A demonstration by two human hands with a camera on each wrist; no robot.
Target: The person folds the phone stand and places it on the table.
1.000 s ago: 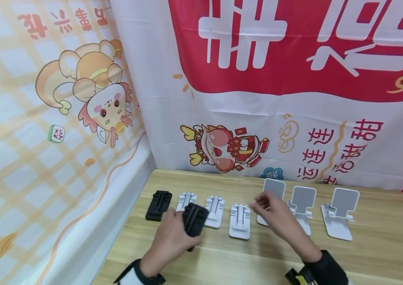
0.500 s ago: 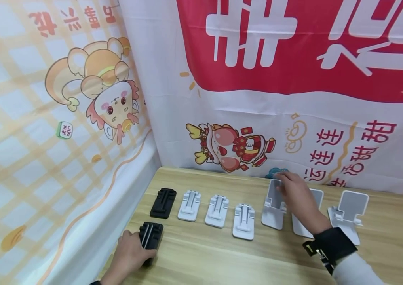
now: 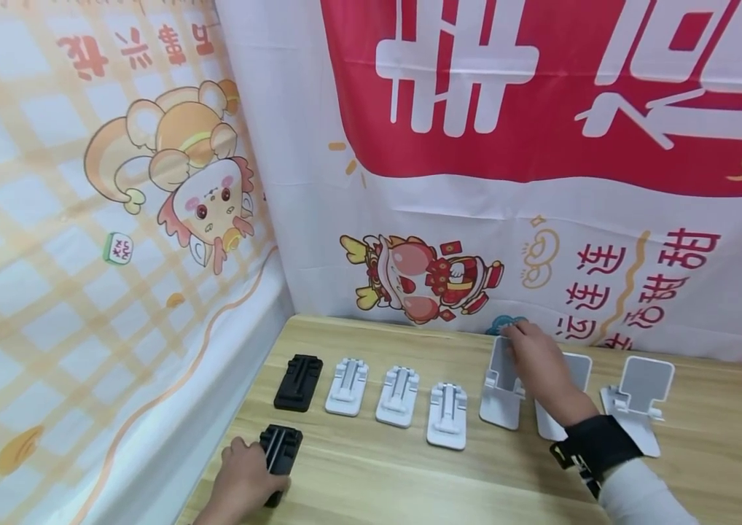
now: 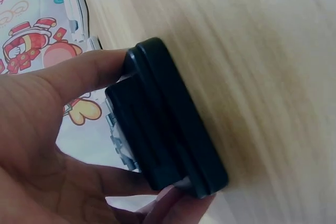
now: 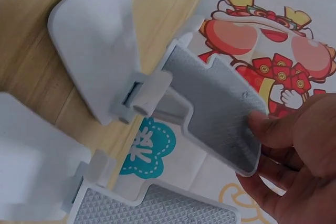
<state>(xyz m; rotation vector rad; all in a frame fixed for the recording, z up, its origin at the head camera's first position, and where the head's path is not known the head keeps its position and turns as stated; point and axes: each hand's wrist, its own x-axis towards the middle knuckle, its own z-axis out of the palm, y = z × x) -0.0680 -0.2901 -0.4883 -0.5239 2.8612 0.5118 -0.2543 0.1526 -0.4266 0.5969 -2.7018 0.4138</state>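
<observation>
My left hand [image 3: 240,477] grips a folded black phone stand [image 3: 282,450] by its sides, thumb on one edge and fingers on the other. In the left wrist view that black stand [image 4: 168,119] is seen from its end, close to the wooden surface. With my right hand [image 3: 541,372] I pinch the top edge of the upright plate of an unfolded white phone stand [image 3: 500,408]. The right wrist view shows thumb and fingers on either side of this grey-padded plate [image 5: 220,103]. Its white base lies on the table.
Another folded black stand [image 3: 299,383] lies at the far left of the table [image 3: 371,485]. Beside it, several folded white stands [image 3: 348,386] stand in a row. Two more unfolded white stands [image 3: 640,401] are to the right. Printed cloth [image 3: 305,219] hangs behind and at left.
My left hand has carried the black stand left and down to the table in front of the other black one. My right hand has reached forward and taken the white stand's plate.
</observation>
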